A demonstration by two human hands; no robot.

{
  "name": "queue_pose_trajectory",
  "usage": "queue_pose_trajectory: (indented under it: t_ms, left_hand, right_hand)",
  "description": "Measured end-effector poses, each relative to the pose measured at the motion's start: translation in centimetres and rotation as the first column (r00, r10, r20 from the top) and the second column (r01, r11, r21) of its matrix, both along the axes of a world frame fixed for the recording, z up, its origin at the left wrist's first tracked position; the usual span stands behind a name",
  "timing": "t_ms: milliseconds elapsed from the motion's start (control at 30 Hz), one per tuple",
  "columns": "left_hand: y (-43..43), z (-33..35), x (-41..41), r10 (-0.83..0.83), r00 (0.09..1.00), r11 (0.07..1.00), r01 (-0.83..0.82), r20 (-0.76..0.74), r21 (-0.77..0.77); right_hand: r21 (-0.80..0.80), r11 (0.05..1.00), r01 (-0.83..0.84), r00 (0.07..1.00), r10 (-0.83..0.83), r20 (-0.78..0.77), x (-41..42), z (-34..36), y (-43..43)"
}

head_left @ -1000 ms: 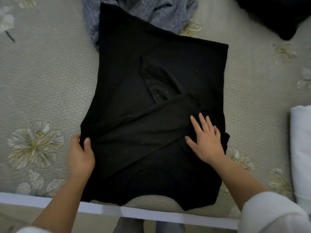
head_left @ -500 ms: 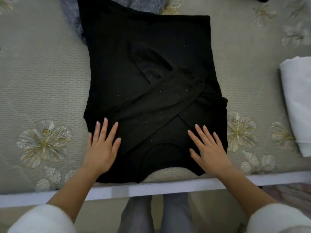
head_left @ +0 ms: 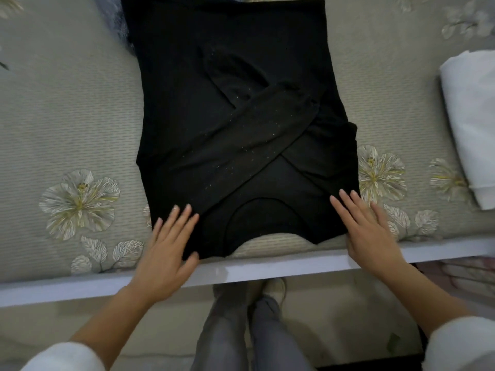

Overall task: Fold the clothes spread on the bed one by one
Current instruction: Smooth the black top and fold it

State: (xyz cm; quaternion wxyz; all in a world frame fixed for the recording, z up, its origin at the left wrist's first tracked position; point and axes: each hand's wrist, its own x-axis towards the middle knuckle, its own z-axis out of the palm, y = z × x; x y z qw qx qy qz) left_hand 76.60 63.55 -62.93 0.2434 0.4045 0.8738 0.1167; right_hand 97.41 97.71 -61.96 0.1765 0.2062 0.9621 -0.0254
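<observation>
A black long-sleeved top [head_left: 203, 108] lies flat on the bed with its neckline toward me and both sleeves folded across its body in an X. My left hand [head_left: 167, 243] rests flat, fingers spread, on the near left shoulder corner of the top. Over at the near right corner lies my right hand [head_left: 368, 231], fingers straight, half on the fabric and half on the bedcover. Neither hand grips anything.
The bed has a grey-green floral cover [head_left: 67, 111] and a white front edge [head_left: 267, 266]. A folded white cloth [head_left: 471, 121] lies at the right. A grey garment [head_left: 117, 25] peeks from under the top's far left corner. My legs stand below the bed edge.
Both hands have slid toward me, from the folded sleeves down to the shoulder corners near the neckline. My left hand went from grasping the top's edge to lying flat.
</observation>
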Motion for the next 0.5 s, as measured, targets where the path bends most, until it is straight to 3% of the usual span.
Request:
queue_pose_trajectory:
  t_ms: [67, 233, 400, 500]
  left_hand:
    - [0.1, -0.3, 1.1, -0.099, 0.995, 0.991, 0.098, -0.009, -0.088]
    - [1.2, -0.5, 1.9, -0.188, 0.968, 0.966, 0.152, -0.165, -0.208]
    - [2.5, 0.4, 1.7, -0.065, 0.988, 0.978, 0.035, -0.137, -0.208]
    - [5.2, 2.2, 1.3, 0.127, 0.986, 0.962, -0.150, -0.112, -0.230]
  right_hand:
    - [0.034, 0.999, -0.011, 0.999, 0.009, 0.039, -0.7, -0.4, 0.3]
    - [-0.021, 0.999, -0.029, 0.982, 0.033, 0.187, -3.4, -0.3, 1.3]
    - [-0.139, 0.990, 0.007, 0.969, 0.028, 0.247, -4.2, 1.8, 2.1]
    - [-0.172, 0.984, 0.035, 0.951, 0.020, 0.309, -4.0, 3.1, 2.2]
